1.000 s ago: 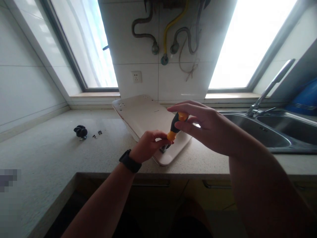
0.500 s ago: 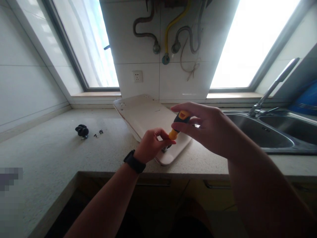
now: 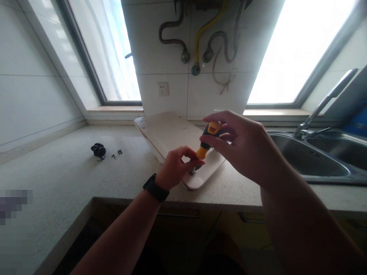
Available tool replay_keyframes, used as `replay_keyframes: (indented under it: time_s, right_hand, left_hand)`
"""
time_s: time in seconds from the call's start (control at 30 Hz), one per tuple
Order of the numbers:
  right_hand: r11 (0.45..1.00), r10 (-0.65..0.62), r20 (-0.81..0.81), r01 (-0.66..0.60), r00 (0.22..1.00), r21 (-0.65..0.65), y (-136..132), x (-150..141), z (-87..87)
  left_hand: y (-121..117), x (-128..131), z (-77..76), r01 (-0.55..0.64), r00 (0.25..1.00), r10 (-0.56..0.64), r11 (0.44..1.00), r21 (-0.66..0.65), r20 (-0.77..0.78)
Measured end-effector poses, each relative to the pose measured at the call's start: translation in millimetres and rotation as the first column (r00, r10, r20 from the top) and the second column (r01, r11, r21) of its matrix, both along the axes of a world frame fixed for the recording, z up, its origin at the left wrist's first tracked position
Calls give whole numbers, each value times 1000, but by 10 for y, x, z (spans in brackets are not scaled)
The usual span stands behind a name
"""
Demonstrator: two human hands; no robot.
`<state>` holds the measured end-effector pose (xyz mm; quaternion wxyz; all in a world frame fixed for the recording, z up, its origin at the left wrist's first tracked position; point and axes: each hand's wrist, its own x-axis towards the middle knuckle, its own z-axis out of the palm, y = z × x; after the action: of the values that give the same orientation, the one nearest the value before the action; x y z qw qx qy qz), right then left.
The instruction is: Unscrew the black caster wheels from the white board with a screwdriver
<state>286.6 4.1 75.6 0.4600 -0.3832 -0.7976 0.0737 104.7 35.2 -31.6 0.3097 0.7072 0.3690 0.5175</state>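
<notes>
A pale board (image 3: 169, 133) lies flat on the stone counter (image 3: 57, 179), its near end at the counter's front edge. My right hand (image 3: 243, 147) is closed round the black and orange handle of a screwdriver (image 3: 208, 141), which points down at a small metal fitting (image 3: 192, 170) near the board's near end. My left hand (image 3: 174, 166), with a black watch on the wrist, pinches the screwdriver's lower part just under the orange collar. The tip is hidden behind my left fingers.
A black caster wheel (image 3: 98, 150) and several small dark screws (image 3: 117, 153) lie on the counter to the left. A steel double sink (image 3: 315, 158) with a tap (image 3: 321, 107) is at the right. Pipes and a wall socket (image 3: 163, 89) hang on the tiled wall between two windows.
The view has shifted slightly, so everything sits a little further right. My right fingers have turned on the handle; both hands stay at the board's near end.
</notes>
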Motion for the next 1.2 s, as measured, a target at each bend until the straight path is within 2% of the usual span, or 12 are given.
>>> replay_keyframes:
  time_s: [0.13, 0.33, 0.43, 0.53, 0.6, 0.8, 0.9, 1.0, 1.07, 1.2]
  right_hand:
    - [999, -33, 14, 32, 999, 40, -2, -43, 81]
    - [1000, -9, 66, 8, 998, 15, 109, -73, 171]
    - [993, 111, 32, -109, 993, -50, 221, -76, 215]
    - [956, 260, -43, -264, 965, -131, 324, -73, 267]
    - [942, 295, -45, -299, 954, -150, 372, -78, 302]
    - [977, 187, -2, -186, 982, -105, 449, -166, 366]
    - [978, 193, -29, -195, 981, -79, 518, -214, 375]
    - [973, 200, -52, -205, 978, -107, 602, -243, 384]
    - [964, 225, -102, -237, 969, -123, 647, -256, 391]
    - [908, 327, -234, -373, 916, -192, 695, -275, 391]
  left_hand:
    - [38, 10, 39, 27, 997, -26, 1000, -2, 74]
    - [63, -76, 99, 95, 995, -94, 995, -32, 31]
    - [65, -143, 115, 159, 987, -159, 986, -46, -1]
    - [83, -167, 116, 209, 978, -207, 976, -68, 36]
    - [110, -158, 115, 203, 977, -196, 975, -88, 78]
    - [189, -120, 181, 131, 983, -113, 984, -124, 143]
    - [204, -118, 233, 113, 979, -87, 984, -135, 186]
    - [217, -120, 254, 113, 975, -80, 982, -151, 208]
    - [227, -121, 253, 99, 973, -59, 980, -170, 225]
    - [245, -106, 250, 76, 963, -23, 979, -187, 269]
